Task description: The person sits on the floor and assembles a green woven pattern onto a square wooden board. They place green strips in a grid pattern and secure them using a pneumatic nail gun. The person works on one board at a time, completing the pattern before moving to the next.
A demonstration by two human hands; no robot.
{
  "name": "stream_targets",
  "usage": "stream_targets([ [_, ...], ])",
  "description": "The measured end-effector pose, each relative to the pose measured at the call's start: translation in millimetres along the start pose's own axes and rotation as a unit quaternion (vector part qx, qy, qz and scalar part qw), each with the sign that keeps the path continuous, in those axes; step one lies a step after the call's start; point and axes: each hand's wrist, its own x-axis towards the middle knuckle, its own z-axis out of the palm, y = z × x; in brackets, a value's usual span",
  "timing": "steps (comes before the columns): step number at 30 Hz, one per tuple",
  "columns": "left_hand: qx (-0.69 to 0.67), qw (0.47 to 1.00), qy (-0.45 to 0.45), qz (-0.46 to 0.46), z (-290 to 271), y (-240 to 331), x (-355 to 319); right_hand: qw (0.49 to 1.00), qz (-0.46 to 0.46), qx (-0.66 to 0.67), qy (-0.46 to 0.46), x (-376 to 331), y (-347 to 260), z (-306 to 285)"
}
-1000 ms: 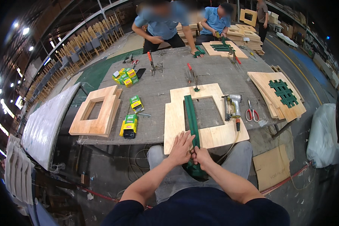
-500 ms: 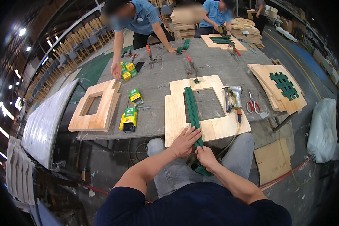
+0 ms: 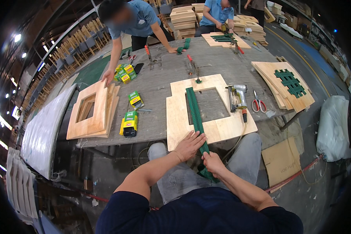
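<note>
A green webbing strap (image 3: 195,109) runs lengthwise over the opening of a pale wooden frame (image 3: 176,117), past its front edge toward my lap. My left hand (image 3: 190,146) lies flat across the strap near that edge, fingers stretched out. Just below it, my right hand (image 3: 213,162) grips the strap with closed fingers. The loose end (image 3: 206,174) hangs in folds between my knees. On the frame's right side rests a metal staple gun (image 3: 238,98) with an air hose. Red-handled scissors (image 3: 258,103) lie beside the frame on the table.
A clamp with a red handle (image 3: 193,66) stands at the frame's far edge. Green and yellow boxes (image 3: 130,121) lie to the left, near stacked wooden frames (image 3: 76,121) touched by a co-worker's hand (image 3: 108,76). Panels with woven green straps (image 3: 273,80) sit at right.
The co-worker at the far left has reached down to the stacked frames, and the top one now stands askew from the others. My hands have kept their places on the strap. My view has shifted slightly.
</note>
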Motion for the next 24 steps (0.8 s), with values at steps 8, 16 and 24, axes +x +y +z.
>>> stream_targets([
  [8, 0.005, 1.000, -0.023, 0.015, -3.9, -2.5, -0.7, 0.998, 0.031, -0.046, -0.003, 7.0, 11.0, -1.9],
  [16, -0.203, 0.979, -0.010, 0.034, -30.4, 31.0, -2.3, 0.941, -0.202, -0.271, -0.001, 80.9, 73.2, -21.9],
  [24, -0.390, 0.799, -0.013, -0.457, 46.4, 60.3, -31.9, 0.904, -0.206, -0.358, -0.111, 114.4, 49.8, -24.7],
])
